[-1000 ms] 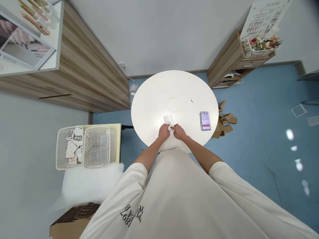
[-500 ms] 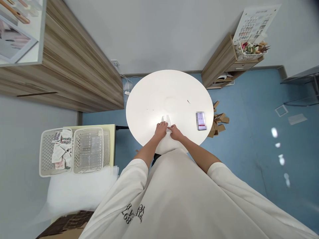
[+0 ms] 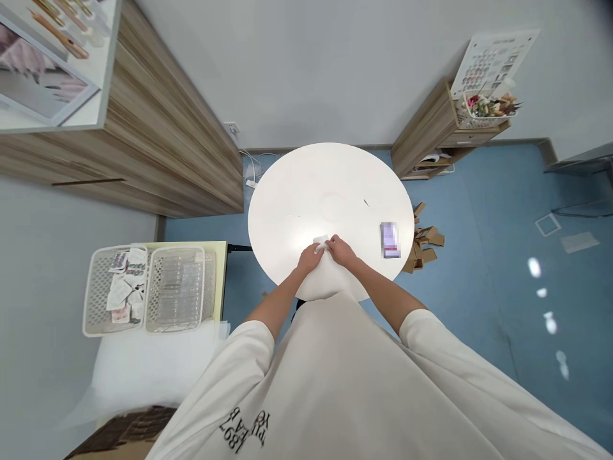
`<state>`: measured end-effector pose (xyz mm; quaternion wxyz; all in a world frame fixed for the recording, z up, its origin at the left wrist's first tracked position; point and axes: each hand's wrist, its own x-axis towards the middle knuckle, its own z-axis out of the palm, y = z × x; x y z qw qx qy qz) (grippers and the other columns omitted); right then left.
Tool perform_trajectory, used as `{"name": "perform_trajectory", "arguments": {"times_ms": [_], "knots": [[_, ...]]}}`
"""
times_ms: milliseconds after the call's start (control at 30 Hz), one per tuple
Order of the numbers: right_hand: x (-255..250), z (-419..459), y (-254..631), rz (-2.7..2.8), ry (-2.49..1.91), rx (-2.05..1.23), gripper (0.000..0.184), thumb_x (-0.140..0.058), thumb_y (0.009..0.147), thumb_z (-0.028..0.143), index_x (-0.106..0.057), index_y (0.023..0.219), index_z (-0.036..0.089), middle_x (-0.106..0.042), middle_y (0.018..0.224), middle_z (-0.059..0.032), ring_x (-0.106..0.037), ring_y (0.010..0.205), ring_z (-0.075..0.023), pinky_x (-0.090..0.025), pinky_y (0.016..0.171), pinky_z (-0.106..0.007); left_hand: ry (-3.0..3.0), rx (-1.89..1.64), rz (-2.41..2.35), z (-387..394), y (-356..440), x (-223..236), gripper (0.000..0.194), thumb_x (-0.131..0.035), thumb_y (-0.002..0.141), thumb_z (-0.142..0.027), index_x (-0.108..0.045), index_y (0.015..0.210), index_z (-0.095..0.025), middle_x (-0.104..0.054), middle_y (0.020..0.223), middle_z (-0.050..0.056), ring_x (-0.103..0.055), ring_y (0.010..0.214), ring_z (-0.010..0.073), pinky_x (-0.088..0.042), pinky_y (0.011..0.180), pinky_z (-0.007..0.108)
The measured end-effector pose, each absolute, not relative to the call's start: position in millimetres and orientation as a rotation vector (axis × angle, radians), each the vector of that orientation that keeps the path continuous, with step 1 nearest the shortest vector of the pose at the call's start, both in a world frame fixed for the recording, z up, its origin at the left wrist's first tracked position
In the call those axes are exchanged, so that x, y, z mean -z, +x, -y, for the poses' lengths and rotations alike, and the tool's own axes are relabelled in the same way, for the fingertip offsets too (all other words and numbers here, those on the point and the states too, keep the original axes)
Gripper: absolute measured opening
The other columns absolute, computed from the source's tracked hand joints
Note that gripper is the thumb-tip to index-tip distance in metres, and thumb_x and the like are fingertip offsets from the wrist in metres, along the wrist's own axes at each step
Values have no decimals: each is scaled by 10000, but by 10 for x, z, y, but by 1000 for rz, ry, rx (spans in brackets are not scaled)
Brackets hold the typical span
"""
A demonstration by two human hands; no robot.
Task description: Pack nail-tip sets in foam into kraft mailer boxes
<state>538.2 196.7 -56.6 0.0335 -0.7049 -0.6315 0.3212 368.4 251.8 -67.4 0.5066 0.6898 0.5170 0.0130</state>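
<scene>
At the near part of the round white table (image 3: 330,179), my left hand (image 3: 310,257) and my right hand (image 3: 340,250) are close together. Between them is a small white piece (image 3: 320,246), thin and sheet-like, with a raised, bent edge. The fingers of both hands are closed on it, the right ones pinching near its upper edge. White on white, its outline is hard to follow, and the fingers cover part of it. To the right of my hands lies a phone-like purple rectangle (image 3: 390,240), blurred out.
Left of the table, a yellow-topped stand carries a white basket of packets (image 3: 115,291) and a basket of clear plastic pieces (image 3: 175,291). Below them lies a stack of translucent white sheets (image 3: 153,358). Cardboard pieces (image 3: 424,246) lie on the floor at right. A wood-grain cabinet (image 3: 191,140) stands at left.
The fingers were pressing the white piece flat on the table; now they are gripping it and its edge is raised. The whole view has shifted slightly.
</scene>
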Motion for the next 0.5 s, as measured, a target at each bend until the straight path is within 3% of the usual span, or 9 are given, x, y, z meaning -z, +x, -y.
{"name": "perform_trajectory", "arguments": {"times_ms": [133,267,500], "knots": [[667,-2269,5425,1885,-2208,-1026,316,-447,1006,200,-624,1267,207,-522,1257,-109,-577,934,-194,-444,856,-290,1726,-151,-1370,-2363,3671,725,521,-507,961,-260,-401,1467,-194,-485,1498,144,-520,1325,260,-433,1072,380],[814,-2512,5461,1809,-2253,-1093,317,-436,1011,217,-625,1265,212,-531,1256,-120,-592,899,-209,-458,836,-311,2082,-61,-1232,-2232,3629,739,669,-507,900,-146,-320,1542,-172,-261,1647,154,-269,1510,306,-304,1182,459],[946,-2592,5462,1691,-2293,-1013,377,-480,959,189,-572,1325,187,-526,1298,-146,-611,968,-243,-489,866,-342,2321,229,-1049,-2269,3615,859,800,-522,852,-105,-265,1597,-242,-172,1694,96,-174,1553,299,-137,1243,533]]}}
